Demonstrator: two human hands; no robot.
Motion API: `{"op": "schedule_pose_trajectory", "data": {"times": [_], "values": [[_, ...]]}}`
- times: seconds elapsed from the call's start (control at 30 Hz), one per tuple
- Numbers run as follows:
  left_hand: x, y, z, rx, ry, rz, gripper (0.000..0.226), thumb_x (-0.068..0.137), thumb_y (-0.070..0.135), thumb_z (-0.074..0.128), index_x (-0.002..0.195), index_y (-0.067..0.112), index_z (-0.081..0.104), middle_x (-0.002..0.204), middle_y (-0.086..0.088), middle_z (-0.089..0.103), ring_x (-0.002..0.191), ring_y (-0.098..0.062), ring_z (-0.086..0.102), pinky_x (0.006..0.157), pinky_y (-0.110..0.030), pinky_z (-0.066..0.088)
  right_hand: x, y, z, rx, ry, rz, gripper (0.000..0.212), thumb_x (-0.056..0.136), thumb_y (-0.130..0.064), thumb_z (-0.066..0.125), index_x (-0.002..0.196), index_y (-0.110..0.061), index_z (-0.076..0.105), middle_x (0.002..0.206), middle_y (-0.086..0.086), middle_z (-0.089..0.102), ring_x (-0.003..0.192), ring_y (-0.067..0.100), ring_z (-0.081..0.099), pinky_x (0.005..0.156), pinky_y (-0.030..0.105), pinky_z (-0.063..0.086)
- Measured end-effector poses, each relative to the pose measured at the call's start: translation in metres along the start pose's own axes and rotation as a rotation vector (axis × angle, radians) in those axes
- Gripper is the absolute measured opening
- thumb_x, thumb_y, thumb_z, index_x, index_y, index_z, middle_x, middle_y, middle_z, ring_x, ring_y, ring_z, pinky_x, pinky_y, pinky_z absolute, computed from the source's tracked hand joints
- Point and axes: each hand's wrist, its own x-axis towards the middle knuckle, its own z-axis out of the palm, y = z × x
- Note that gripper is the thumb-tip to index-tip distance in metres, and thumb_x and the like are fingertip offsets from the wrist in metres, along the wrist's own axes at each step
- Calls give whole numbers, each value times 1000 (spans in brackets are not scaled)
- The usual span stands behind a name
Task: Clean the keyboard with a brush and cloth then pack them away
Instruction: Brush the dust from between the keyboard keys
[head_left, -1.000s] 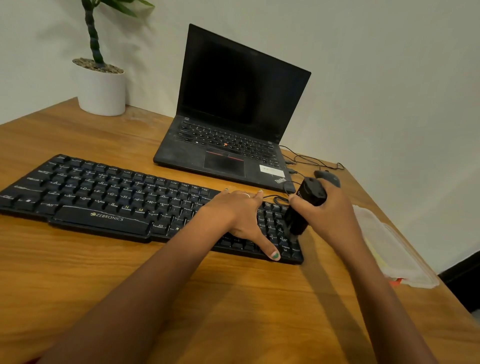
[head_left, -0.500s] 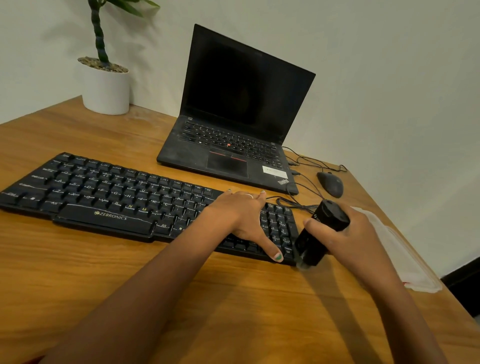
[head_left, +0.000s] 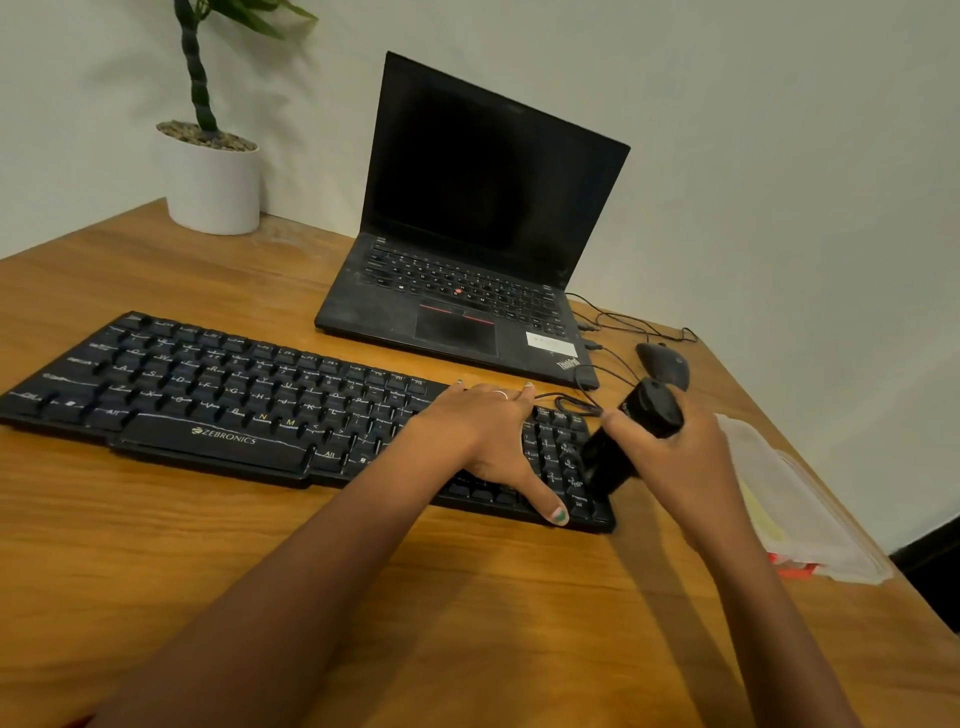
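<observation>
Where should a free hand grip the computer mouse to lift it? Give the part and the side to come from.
Grip the mouse across its two long sides, coming from above. It lies flat on the table, domed back up, so fingers close over the hump. Come from the near side: its cable leads away towards the laptop.

You have one long black Zebronics keyboard (head_left: 249, 400) across the middle left of the frame, and one open black laptop (head_left: 467, 249) above it at centre. One white pot with a green plant (head_left: 213, 176) stands in the upper left. At the right you see one dark mouse (head_left: 665, 364), one black cylindrical brush (head_left: 631, 441) and one clear plastic lidded container (head_left: 800, 514). Two bare hands are in view, left (head_left: 483, 436) and right (head_left: 685, 462).
</observation>
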Motion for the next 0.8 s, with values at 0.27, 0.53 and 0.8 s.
{"op": "schedule_pose_trajectory", "data": {"times": [0.27,0.53,0.8], "values": [[1,1,1,10,-12,12,132,62,82,62,155,17,-5,163,-4,5,148,-28,6,120,-52,6,-22,-5,-6,-38,4,-91,17,82,-24,67,79,-30,52,75,-11,59,71,-1,56,52,11,42],[-2,4,-1,1,-21,-4,131,64,79,64,155,19,-9,163,-3,3,149,-28,2,120,-51,2,52,5,46,-67,150,-88,19,84,-29,65,97,-17,59,82,-6,58,78,14,56,67,29,46],[-3,3,0,3,-1,-1,131,63,80,64,155,17,-6,163,-3,5,148,-27,6,120,-49,6,31,5,20,-49,62,-69,14,82,-24,66,75,-25,54,70,-9,58,67,7,55,57,21,42]]}}
